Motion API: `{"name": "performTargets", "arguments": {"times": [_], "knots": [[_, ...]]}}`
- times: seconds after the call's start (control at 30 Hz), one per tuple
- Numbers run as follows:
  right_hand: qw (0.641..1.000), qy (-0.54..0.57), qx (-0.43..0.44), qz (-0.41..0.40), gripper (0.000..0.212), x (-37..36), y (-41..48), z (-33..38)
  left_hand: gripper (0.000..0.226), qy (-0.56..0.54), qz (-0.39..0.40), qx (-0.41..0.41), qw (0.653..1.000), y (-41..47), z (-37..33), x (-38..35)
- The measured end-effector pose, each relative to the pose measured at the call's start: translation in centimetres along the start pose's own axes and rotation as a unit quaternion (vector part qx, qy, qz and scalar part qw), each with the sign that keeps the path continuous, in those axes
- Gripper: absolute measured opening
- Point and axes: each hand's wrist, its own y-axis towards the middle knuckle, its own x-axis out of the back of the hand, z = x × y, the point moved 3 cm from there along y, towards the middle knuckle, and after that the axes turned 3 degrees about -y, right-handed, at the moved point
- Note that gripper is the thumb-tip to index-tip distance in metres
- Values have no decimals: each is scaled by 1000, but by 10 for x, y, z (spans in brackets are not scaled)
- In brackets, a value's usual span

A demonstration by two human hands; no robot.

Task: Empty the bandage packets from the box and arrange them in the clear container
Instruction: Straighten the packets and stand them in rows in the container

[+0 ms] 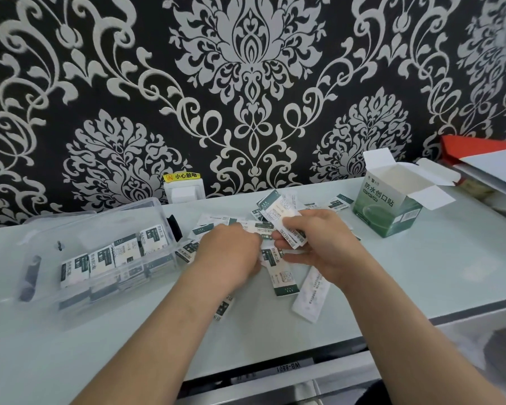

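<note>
Loose white-and-green bandage packets (pixel 284 277) lie scattered in the middle of the pale table (pixel 421 276). My right hand (pixel 319 244) holds a small stack of packets (pixel 278 214) fanned upward between thumb and fingers. My left hand (pixel 231 252) is curled over the pile just left of it, fingertips on a packet; what it holds is hidden. The clear container (pixel 79 258) stands at the left with a row of packets (pixel 114 255) upright inside. The green box (pixel 392 206) sits at the right, flaps open.
A long white strip (pixel 310 293) lies near the table's front edge. A wall socket with a yellow warning label (pixel 183 188) is behind the container. Red and white folders (pixel 485 162) are stacked at the far right. Below the table edge a drawer front (pixel 275 372) shows.
</note>
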Motion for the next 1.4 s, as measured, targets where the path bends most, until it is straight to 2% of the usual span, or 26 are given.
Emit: {"name": "performTargets", "arguments": {"times": [0.1, 0.23, 0.37, 0.43, 0.53, 0.57, 0.63, 0.73, 0.8, 0.87, 0.93, 0.97, 1.03, 1.13, 1.2, 1.3, 1.4], "knots": [[999, 4, 16, -28, 13, 0, 0, -2, 30, 53, -12, 2, 999, 3, -8, 1], [999, 12, 24, -40, 14, 6, -2, -4, 27, 52, -26, 15, 998, 1, -9, 0], [998, 21, 15, -53, 14, 12, 0, -6, 30, -25, -49, 66, 996, 1, 4, -3], [999, 18, 13, -47, 15, 11, 0, -7, 29, -67, -75, 64, 993, -3, 9, 1], [998, 24, 33, -47, 16, 7, 2, -5, 23, -160, -191, 30, 968, -10, 11, 16], [997, 29, 43, -51, 16, 6, 2, -4, 22, -227, -231, 31, 945, -14, 11, 23], [996, 23, 63, -54, 18, 3, 3, -1, 30, -395, -265, 69, 877, -17, 12, 31], [997, 6, 82, -11, 20, -5, 2, 2, 41, -616, -229, 158, 737, -17, 18, 28], [996, 27, 86, 30, 20, -12, -1, 5, 47, -700, -203, 174, 663, -15, 22, 24], [994, 31, 95, 40, 21, -15, -3, 7, 35, -757, -175, 176, 605, -13, 22, 22], [993, 27, 104, 42, 21, -19, -4, 9, 19, -799, -156, 164, 557, -13, 20, 21], [993, 37, 106, 46, 22, -19, -5, 11, 14, -809, -150, 154, 547, -13, 18, 22], [990, 59, 108, 65, 23, -22, -6, 13, 7, -796, -163, 142, 566, -13, 17, 22], [988, 77, 102, 89, 25, -25, -9, 15, 11, -721, -221, 140, 642, -15, 19, 25], [985, 64, 113, 111, 26, -28, -10, 14, 14, -682, -245, 129, 677, -16, 18, 27], [984, 25, 137, 110, 21, -28, -7, 11, 4, -673, -241, 118, 689, -15, 20, 29], [985, 33, 134, 104, 20, -22, -5, 13, 21, -656, -240, 116, 706, -15, 30, 31]]}}
